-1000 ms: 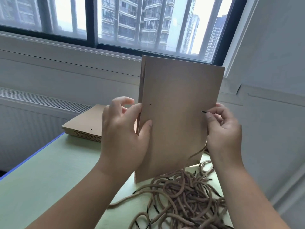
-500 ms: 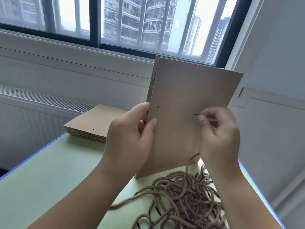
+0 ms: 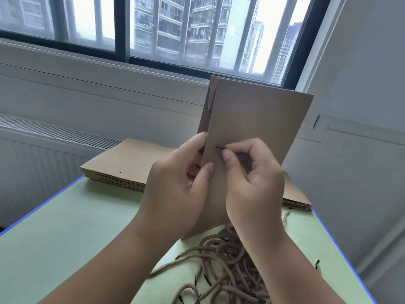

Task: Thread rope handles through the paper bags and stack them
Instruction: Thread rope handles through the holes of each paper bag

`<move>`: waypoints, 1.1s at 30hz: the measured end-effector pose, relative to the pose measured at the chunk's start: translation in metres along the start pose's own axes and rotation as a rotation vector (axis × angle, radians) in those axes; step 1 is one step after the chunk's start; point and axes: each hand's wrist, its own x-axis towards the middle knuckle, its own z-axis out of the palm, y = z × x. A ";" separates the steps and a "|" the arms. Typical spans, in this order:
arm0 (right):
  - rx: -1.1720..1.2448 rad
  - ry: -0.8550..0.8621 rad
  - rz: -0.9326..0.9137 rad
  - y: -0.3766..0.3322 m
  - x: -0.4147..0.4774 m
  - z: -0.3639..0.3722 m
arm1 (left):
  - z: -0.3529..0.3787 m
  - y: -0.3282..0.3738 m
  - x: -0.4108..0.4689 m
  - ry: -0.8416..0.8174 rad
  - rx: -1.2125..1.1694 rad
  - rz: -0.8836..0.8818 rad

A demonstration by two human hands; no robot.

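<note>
A wide window [image 3: 175,29] with dark frames fills the top of the frame, tower blocks showing beyond the glass. Below it, at left, runs a white radiator grille [image 3: 54,132]. A pale green desk [image 3: 76,227] with a blue edge spreads across the lower half.

At centre a person holds a brown paper bag [image 3: 258,119] upright above the desk, folded flat, its side fold showing at the upper left corner. Behind it, at middle left, a stack of flat paper bags [image 3: 127,165] lies at the far end of the desk, a small punched hole visible in the top one. More stacked bags [image 3: 295,198] show at middle right, past the right wrist; whether they belong to the same stack cannot be told.

The left hand [image 3: 175,189] grasps the paper bag by its left edge, thumb pressed on the near face. The right hand [image 3: 252,183], just beside it and in front of the bag, pinches a black rope tip [image 3: 219,147] between thumb and forefinger. The tip lies level and points left, its end touching the bag's face near the left edge. Whether it has entered a hole cannot be told.

A tangle of brown ropes [image 3: 223,270] with black ends lies on the desk at lower centre, just below the bag. One loose black end [image 3: 317,263] lies at lower right.
</note>
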 end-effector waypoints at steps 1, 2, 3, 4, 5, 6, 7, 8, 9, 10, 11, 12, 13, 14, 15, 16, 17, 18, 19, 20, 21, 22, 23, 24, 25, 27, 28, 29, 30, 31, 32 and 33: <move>0.000 0.006 0.009 0.000 0.001 0.000 | 0.000 0.000 -0.001 -0.004 -0.009 0.002; -0.005 0.009 0.013 0.000 0.001 -0.001 | 0.000 0.000 -0.001 -0.008 -0.017 0.002; -0.009 0.008 0.016 0.000 0.002 -0.001 | 0.001 0.000 -0.001 -0.010 -0.022 0.003; -0.012 0.006 0.018 0.000 0.002 -0.001 | 0.001 0.000 -0.001 -0.012 -0.023 0.004; -0.014 0.003 0.018 0.000 0.002 -0.002 | 0.001 0.000 -0.001 -0.015 -0.021 0.005; -0.019 -0.002 0.014 0.000 0.002 -0.002 | 0.001 -0.001 -0.001 -0.021 -0.021 0.006; -0.028 -0.008 0.006 0.000 0.002 -0.002 | 0.002 -0.001 -0.001 -0.030 -0.023 0.006; -0.041 -0.017 -0.006 -0.001 0.002 -0.002 | 0.003 -0.001 -0.001 -0.040 -0.024 0.008; -0.056 -0.025 -0.019 -0.001 0.002 -0.002 | 0.003 -0.001 -0.001 -0.050 -0.026 0.011; -0.068 -0.031 -0.028 -0.001 0.002 -0.002 | 0.003 -0.001 -0.001 -0.062 -0.036 0.015; -0.074 -0.034 -0.031 -0.002 0.002 -0.003 | 0.003 -0.001 -0.001 -0.076 -0.055 0.021; -0.074 -0.032 -0.030 -0.002 0.003 -0.004 | 0.004 -0.002 -0.001 -0.092 -0.084 0.024; -0.065 -0.028 -0.025 -0.002 0.003 -0.005 | 0.004 -0.002 -0.001 -0.108 -0.125 0.014; -0.047 -0.024 -0.014 -0.002 0.004 -0.005 | 0.005 -0.002 -0.001 -0.121 -0.179 -0.013; -0.020 -0.019 0.002 -0.002 0.005 -0.006 | 0.006 -0.002 -0.001 -0.128 -0.237 -0.051; 0.009 -0.016 0.018 -0.002 0.005 -0.007 | 0.007 -0.002 -0.001 -0.127 -0.280 -0.083; 0.031 -0.015 0.028 -0.001 0.005 -0.007 | 0.009 -0.001 -0.001 -0.118 -0.302 -0.108; 0.043 -0.013 0.030 -0.001 0.005 -0.007 | 0.012 0.000 0.000 -0.102 -0.311 -0.128; 0.047 -0.009 0.028 0.000 0.004 -0.006 | 0.014 0.000 0.001 -0.087 -0.319 -0.144; 0.047 -0.003 0.022 0.001 0.003 -0.006 | 0.016 0.001 0.002 -0.071 -0.327 -0.158; 0.045 0.005 0.011 0.002 0.001 -0.006 | 0.018 0.001 0.003 -0.057 -0.332 -0.167; 0.042 0.013 -0.004 0.003 0.000 -0.006 | 0.020 0.002 0.005 -0.046 -0.330 -0.173; 0.039 0.020 -0.022 0.004 -0.001 -0.006 | 0.021 0.002 0.005 -0.035 -0.322 -0.177; 0.033 0.023 -0.039 0.005 -0.001 -0.007 | 0.022 0.002 0.006 -0.026 -0.311 -0.175; 0.026 0.022 -0.053 0.007 -0.002 -0.008 | 0.023 0.002 0.006 -0.017 -0.300 -0.172; 0.025 0.008 -0.062 0.010 -0.004 -0.009 | 0.025 0.001 0.006 -0.005 -0.271 -0.168; 0.037 -0.001 -0.054 0.012 -0.005 -0.010 | 0.026 0.000 0.005 -0.007 -0.260 -0.168; 0.054 -0.009 -0.036 0.013 -0.006 -0.011 | 0.026 -0.001 0.005 -0.012 -0.245 -0.167; 0.070 -0.015 -0.018 0.013 -0.007 -0.012 | 0.027 -0.002 0.004 -0.019 -0.229 -0.165; 0.082 -0.020 -0.007 0.012 -0.007 -0.013 | 0.028 -0.003 0.003 -0.028 -0.215 -0.167; 0.086 -0.025 -0.008 0.012 -0.007 -0.015 | 0.029 -0.005 0.003 -0.036 -0.208 -0.173; 0.087 -0.030 -0.013 0.011 -0.006 -0.016 | 0.029 -0.006 0.002 -0.047 -0.204 -0.181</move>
